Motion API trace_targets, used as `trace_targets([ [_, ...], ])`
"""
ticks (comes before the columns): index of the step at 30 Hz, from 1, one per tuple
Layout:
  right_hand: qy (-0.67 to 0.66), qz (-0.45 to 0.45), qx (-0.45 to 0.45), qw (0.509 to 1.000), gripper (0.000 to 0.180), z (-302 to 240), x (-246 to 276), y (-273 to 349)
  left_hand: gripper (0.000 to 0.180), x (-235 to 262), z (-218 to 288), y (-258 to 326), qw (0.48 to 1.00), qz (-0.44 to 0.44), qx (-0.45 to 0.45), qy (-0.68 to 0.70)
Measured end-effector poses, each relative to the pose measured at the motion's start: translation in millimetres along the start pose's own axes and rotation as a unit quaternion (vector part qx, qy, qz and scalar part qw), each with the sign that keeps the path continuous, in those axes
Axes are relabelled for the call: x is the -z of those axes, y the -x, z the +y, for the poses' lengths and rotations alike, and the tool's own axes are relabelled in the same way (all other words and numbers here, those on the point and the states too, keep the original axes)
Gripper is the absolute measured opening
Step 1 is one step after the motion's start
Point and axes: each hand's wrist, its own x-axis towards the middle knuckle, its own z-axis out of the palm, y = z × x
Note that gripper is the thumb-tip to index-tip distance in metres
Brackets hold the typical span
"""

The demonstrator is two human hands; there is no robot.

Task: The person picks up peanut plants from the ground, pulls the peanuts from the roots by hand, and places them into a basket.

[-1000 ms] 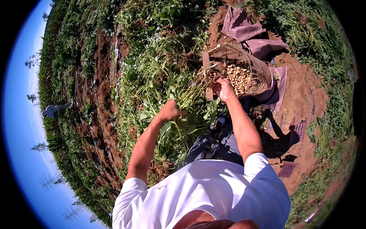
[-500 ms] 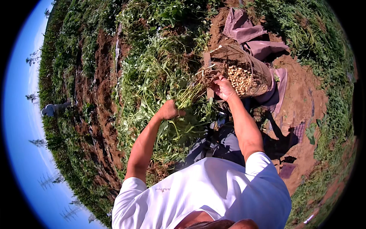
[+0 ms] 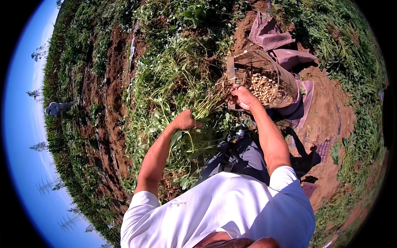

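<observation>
My left hand [image 3: 185, 120] is closed around the green stems of a bunch of peanut plants [image 3: 203, 108]. The leafy tops hang down below that fist, and the brown root end points right, toward a wire mesh basket [image 3: 285, 79]. At the basket's near left rim, my right hand [image 3: 243, 97] is closed on the root end, its fingers pinched among the roots. Whatever sits between those fingertips is too small to make out. Pale peanuts [image 3: 264, 87] lie heaped inside the basket, just right of my right hand. A flat wooden board [image 3: 230, 76] stands along the basket's left opening.
Purple-brown cloth [image 3: 271, 35] lies behind and beneath the basket. Uprooted leafy plants [image 3: 159, 78] are piled to the left. Bare reddish soil [image 3: 331, 107] stretches right, with a purple perforated piece [image 3: 322, 151] on it. A figure in pale clothing [image 3: 53, 109] is far left.
My right hand has shifted slightly down along the root end, its fingers now nearer the board's lower part. My left hand keeps its hold on the stems. The whole view has shifted a little.
</observation>
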Motion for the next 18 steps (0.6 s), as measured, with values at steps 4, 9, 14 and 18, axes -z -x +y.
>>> trace_targets([
  [4, -0.082, 0.007, -0.005, 0.997, 0.008, 11.8, -3.0, -0.3, 0.049, -0.6, -1.9, 4.6, 0.999, -0.007, 0.025, -0.037],
  [9, 0.326, 0.106, 0.158, 0.926, 0.028, 18.3, -3.8, -11.7, 0.044, -10.1, 3.0, 11.2, 0.998, 0.014, 0.039, 0.042],
  [14, 0.785, 0.228, 0.089, 0.569, 0.023, -0.3, 34.6, -6.0, 0.048, -9.9, 2.2, 30.9, 0.996, 0.006, 0.078, 0.04],
  [18, 0.698, 0.351, -0.035, 0.624, 0.036, -21.8, 81.3, 0.5, 0.044, 12.2, -14.4, 53.5, 0.997, 0.017, 0.073, 0.007],
])
